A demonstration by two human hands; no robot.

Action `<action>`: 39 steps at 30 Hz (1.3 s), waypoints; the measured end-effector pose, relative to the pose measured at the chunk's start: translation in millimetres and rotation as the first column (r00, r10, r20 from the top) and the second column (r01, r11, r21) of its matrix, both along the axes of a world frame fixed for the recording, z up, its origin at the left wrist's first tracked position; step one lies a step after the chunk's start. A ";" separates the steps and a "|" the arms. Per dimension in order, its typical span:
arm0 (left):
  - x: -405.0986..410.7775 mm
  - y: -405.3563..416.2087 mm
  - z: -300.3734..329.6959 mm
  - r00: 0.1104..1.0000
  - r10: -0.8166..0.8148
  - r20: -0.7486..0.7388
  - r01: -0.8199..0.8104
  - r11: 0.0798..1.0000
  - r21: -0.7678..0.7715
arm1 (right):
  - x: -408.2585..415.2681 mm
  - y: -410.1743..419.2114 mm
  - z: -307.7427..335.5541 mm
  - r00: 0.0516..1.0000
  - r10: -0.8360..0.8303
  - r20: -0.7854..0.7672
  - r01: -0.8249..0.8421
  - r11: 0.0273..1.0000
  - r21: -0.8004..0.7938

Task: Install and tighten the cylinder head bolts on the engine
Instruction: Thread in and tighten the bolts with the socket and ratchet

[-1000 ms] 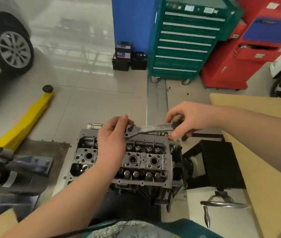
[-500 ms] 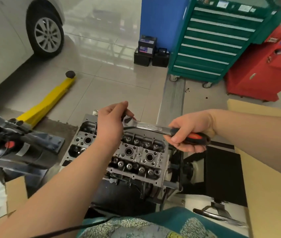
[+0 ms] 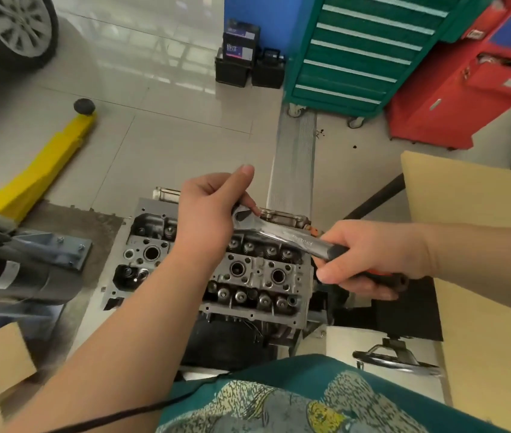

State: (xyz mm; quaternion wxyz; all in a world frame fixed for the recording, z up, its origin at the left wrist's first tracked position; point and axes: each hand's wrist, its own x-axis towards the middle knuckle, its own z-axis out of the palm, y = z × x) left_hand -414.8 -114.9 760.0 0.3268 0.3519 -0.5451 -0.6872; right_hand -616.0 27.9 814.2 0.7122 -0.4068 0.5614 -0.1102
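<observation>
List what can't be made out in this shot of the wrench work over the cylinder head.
- Head view: the wrench head is partly covered by the left hand, so any bolt under it is hidden.
- The left forearm crosses the cylinder head, hiding its middle.
- The wrench grip sits inside the right hand; only its end shows.
- Lettering on the wrench shank is too small to read.

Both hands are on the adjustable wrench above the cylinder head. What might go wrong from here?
1. The left hand has fingers at the adjustable wrench head; they may get pinched.
2. The right hand holds the handle over the cylinder head; a slipped wrench could fall onto the exposed valve gear or open bores.
</observation>
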 end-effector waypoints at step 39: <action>16.9 -19.7 7.7 0.928 -0.372 -0.030 0.374 0.924 0.086 | 52.4 34.7 37.8 0.427 -0.422 -0.800 -0.251 0.795 -0.553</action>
